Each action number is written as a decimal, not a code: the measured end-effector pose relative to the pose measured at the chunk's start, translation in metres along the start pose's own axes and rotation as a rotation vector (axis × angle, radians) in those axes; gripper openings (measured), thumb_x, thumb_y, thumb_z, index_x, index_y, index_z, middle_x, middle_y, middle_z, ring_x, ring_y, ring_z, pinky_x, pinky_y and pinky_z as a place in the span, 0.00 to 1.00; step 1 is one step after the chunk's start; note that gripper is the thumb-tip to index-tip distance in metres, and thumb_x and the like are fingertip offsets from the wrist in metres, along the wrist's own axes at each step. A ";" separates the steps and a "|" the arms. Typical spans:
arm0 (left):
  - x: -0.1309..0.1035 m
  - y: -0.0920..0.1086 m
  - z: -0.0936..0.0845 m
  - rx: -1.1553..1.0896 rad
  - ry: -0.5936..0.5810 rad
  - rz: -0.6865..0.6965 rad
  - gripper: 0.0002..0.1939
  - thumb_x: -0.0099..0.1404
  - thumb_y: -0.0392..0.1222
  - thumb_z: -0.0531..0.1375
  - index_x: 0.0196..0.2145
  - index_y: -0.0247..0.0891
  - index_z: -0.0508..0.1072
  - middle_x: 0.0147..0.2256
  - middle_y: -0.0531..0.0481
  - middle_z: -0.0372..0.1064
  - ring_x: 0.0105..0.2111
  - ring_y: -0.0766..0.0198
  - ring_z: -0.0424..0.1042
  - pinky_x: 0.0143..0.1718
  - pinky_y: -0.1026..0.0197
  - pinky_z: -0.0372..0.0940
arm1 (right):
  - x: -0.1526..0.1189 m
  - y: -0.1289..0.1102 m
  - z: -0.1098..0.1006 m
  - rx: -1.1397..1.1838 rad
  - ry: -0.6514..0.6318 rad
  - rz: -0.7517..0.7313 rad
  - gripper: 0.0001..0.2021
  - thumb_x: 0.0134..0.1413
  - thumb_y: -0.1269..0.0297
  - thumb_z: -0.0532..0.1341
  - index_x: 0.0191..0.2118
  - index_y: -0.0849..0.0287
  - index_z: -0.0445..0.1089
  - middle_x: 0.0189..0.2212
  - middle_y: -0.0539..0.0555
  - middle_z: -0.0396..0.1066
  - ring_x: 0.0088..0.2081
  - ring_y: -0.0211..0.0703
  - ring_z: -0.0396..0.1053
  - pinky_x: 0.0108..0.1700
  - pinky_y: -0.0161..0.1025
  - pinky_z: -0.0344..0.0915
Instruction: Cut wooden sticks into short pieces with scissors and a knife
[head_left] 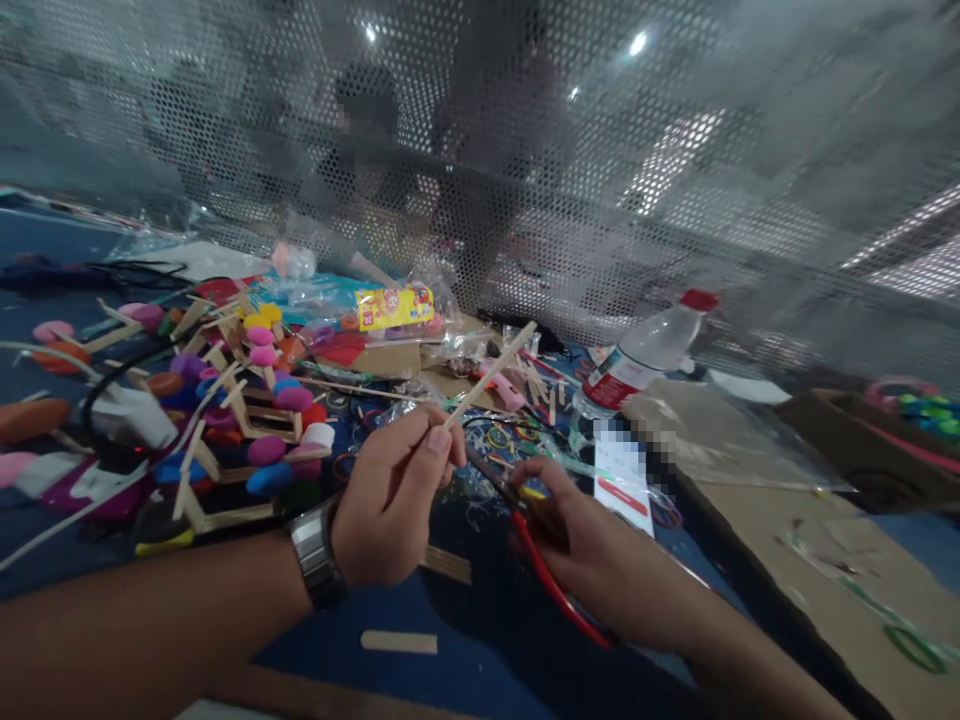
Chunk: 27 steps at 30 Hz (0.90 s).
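My left hand, with a metal-band watch on its wrist, pinches a pale wooden craft stick that points up and away to the right. Red-handled scissors are gripped in my right hand. Their dark blades reach toward my left fingertips, and I cannot tell whether they touch the stick. A small stack of craft sticks lies beneath my left hand, partly covered by it. One loose craft stick lies flat on the blue table nearer to me.
Craft-stick frames and colourful clay lumps crowd the left, among white cables. Behind my hands lie a yellow packet and scattered rubber bands. A red-capped bottle, a phone and cardboard are at right. Perforated mesh stands behind.
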<state>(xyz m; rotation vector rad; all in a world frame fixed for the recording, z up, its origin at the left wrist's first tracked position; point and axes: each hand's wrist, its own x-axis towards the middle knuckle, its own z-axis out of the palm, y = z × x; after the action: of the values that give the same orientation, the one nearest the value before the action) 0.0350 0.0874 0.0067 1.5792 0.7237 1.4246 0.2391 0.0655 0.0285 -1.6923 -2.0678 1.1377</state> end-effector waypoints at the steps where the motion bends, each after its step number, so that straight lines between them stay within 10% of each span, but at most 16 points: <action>1: -0.001 0.002 -0.001 0.044 -0.013 0.016 0.18 0.76 0.45 0.47 0.28 0.38 0.64 0.23 0.57 0.54 0.22 0.70 0.54 0.24 0.64 0.52 | -0.001 -0.002 0.000 -0.123 0.015 0.016 0.18 0.56 0.71 0.59 0.51 0.54 0.60 0.21 0.43 0.67 0.22 0.40 0.64 0.25 0.34 0.55; 11: 0.005 0.007 -0.003 0.319 -0.140 -0.018 0.23 0.73 0.47 0.50 0.20 0.39 0.53 0.18 0.59 0.46 0.20 0.70 0.49 0.21 0.63 0.45 | -0.011 0.004 0.005 -0.586 0.214 -0.226 0.17 0.51 0.73 0.65 0.48 0.56 0.74 0.37 0.57 0.82 0.36 0.53 0.80 0.36 0.42 0.70; 15: 0.006 0.003 -0.003 0.473 -0.216 -0.053 0.23 0.73 0.48 0.50 0.21 0.38 0.56 0.18 0.58 0.51 0.21 0.69 0.53 0.24 0.62 0.46 | -0.021 -0.002 -0.001 -0.638 0.533 -0.556 0.05 0.60 0.70 0.60 0.33 0.57 0.73 0.24 0.51 0.75 0.24 0.43 0.72 0.28 0.38 0.64; 19: 0.003 -0.002 -0.002 0.599 -0.367 -0.043 0.20 0.73 0.48 0.51 0.24 0.39 0.64 0.18 0.57 0.56 0.20 0.68 0.56 0.25 0.61 0.44 | -0.018 -0.018 0.004 -0.823 0.813 -0.805 0.06 0.61 0.73 0.60 0.41 0.62 0.74 0.33 0.59 0.76 0.37 0.51 0.70 0.43 0.46 0.64; 27: 0.000 -0.004 -0.005 0.758 -0.513 0.029 0.19 0.73 0.44 0.50 0.25 0.39 0.67 0.19 0.53 0.64 0.20 0.64 0.63 0.24 0.59 0.43 | 0.009 -0.016 0.002 -0.714 0.252 -0.484 0.15 0.65 0.72 0.50 0.28 0.57 0.67 0.21 0.51 0.70 0.22 0.43 0.65 0.27 0.40 0.51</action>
<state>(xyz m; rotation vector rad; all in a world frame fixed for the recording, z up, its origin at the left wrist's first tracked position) 0.0311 0.0905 0.0033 2.4119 0.9783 0.7074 0.2229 0.0726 0.0356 -1.3246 -2.6617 0.0248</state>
